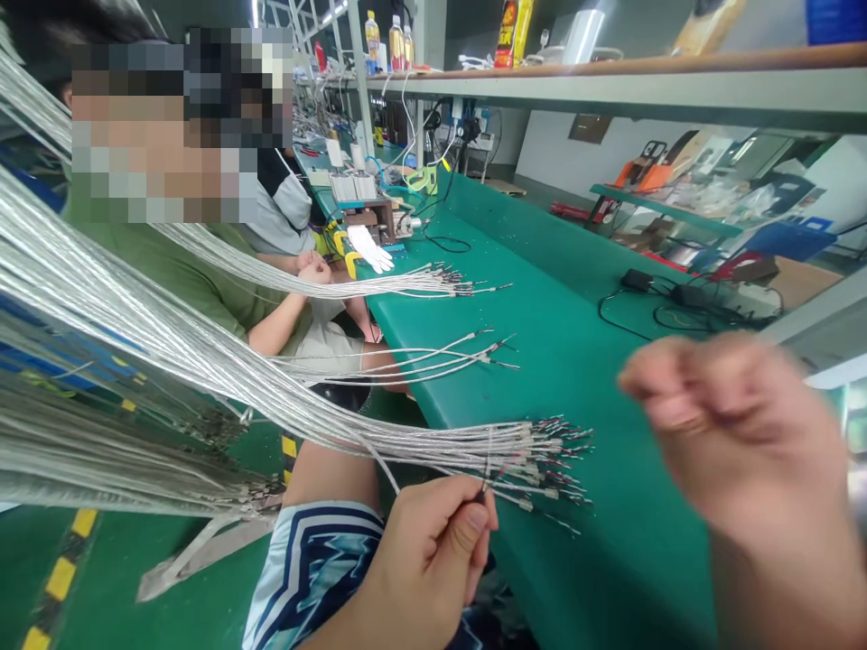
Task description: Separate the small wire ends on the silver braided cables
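My left hand (440,542) is closed at the table's near edge, thumb and fingers pinching the end of a white cable. Thin dark wires stick up from the pinch. Just behind it lies a thick bundle of white cables (433,440), its stripped ends with red and black wires spread on the green table (542,361). My right hand (731,406), blurred, is raised over the table at the right with its fingers curled together; whatever they hold, if anything, is too blurred to tell. Farther back are a few loose cables (433,364) and another bundle (379,287).
A person in a green shirt (182,280) sits at the left, hands near the far bundle. White gloves (369,249) lie by a small machine (366,203). Black adapters (687,295) with cords are at the right. A shelf (610,86) runs above; hanging cables (122,451) fill the left.
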Demonstrator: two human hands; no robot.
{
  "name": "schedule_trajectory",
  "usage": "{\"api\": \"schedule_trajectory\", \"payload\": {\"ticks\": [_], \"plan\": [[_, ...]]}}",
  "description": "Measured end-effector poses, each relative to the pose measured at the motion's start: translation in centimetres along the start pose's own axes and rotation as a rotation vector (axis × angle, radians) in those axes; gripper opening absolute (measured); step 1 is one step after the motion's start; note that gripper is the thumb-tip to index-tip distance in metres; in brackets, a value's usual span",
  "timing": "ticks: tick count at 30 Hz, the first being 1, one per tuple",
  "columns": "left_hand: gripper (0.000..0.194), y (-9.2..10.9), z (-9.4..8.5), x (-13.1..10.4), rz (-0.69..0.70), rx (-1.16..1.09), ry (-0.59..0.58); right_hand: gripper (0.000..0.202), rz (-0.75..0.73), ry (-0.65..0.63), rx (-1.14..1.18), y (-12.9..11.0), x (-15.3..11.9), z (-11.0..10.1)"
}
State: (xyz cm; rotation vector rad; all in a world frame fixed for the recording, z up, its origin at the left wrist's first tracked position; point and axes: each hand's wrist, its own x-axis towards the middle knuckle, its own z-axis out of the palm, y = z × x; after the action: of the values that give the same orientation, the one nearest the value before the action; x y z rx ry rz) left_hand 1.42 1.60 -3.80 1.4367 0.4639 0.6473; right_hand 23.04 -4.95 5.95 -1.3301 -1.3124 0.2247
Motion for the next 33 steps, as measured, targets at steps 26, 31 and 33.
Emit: {"api": "schedule_trajectory", "payload": {"ticks": [26, 31, 33], "plan": [[0.049, 0.2, -0.6, 0.9, 0.084, 0.107, -0.227, 0.013, 0.622, -0.767, 0.734, 2.6, -0.5, 4.0], [0.051, -0.4, -0.8, 0.5, 0.069, 0.172, -0.198, 0.015, 0.591, -0.704, 0.643, 1.7, -1.4, 4.4], [0.052, -0.2, -1.0, 0.4, 0.015, 0.245, -0.189, 0.014, 0.559, -0.690, 0.596, 1.7, -1.8, 4.6]]}}
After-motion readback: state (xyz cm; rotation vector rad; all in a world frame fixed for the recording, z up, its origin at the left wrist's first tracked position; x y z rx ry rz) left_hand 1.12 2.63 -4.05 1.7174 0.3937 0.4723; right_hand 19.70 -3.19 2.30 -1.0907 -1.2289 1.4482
